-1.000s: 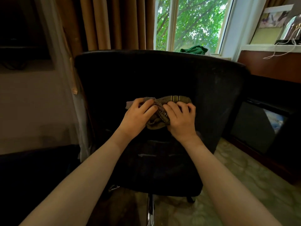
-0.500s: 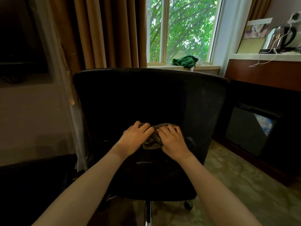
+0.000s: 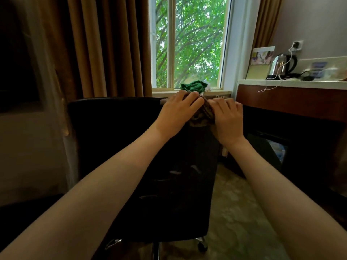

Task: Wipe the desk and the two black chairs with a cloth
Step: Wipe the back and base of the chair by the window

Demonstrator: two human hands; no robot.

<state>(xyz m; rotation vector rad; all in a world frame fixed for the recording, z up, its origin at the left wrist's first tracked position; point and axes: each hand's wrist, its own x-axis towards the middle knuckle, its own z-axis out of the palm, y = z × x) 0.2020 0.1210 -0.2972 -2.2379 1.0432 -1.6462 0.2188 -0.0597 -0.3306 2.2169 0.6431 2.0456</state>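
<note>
Where the backrest of the black chair (image 3: 116, 132) reaches its top right corner, we record both forearms stretched forward. Left hand (image 3: 178, 112): fingers nearly straight, pressing flat on the cloth (image 3: 203, 114). Right hand (image 3: 228, 121): likewise laid flat, pressing the same cloth from the other side. Cloth: brownish, bunched between the hands at the backrest's top edge, mostly covered by them. Behind: green rag (image 3: 193, 86) on the windowsill, partly hidden by the left fingers; brown curtain (image 3: 105, 45); kettle (image 3: 283, 65) on the counter (image 3: 300, 83), right.
</note>
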